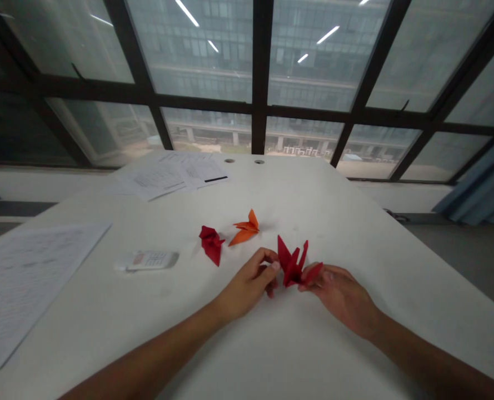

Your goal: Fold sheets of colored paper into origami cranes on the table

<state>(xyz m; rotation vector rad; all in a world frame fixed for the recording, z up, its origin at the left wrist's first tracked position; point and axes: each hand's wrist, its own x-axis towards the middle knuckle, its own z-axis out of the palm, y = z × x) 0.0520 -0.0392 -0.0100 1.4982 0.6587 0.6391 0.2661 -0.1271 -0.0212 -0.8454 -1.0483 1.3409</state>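
Red crane: We see a red origami crane (292, 273) between the two hands, over the near middle part of the white table (313, 205); we cannot tell if its underside touches the surface. One wing points up toward the left side, the other lies toward the right, and narrow points rise between them.
Right hand: The right hand (343, 299) is pinching the right wing of this crane between thumb and fingers.
Left hand: The left hand (250, 284) has its fingers curled and the thumb close to the index finger, just beside the left wing; we cannot tell if it pinches the paper.
Orange crane: Beyond the left hand we find an orange origami bird (245, 230), with its pointed parts spread out.
Dark red fold: Near it, on its left, there lies a dark red folded paper figure (210, 244).
White container: Farther left we notice a flat white container (150, 260) with a printed label, too blurred for us to read.
Papers: One printed sheet (34, 278) is at the left edge, and several overlapping printed papers (159, 176) lie at the far left, with a black strip (215, 179) on them.
Far end: We see two round holes (259, 161) in the tabletop, then dark-framed windows (205, 61), and a blue curtain (484, 178) at the right.
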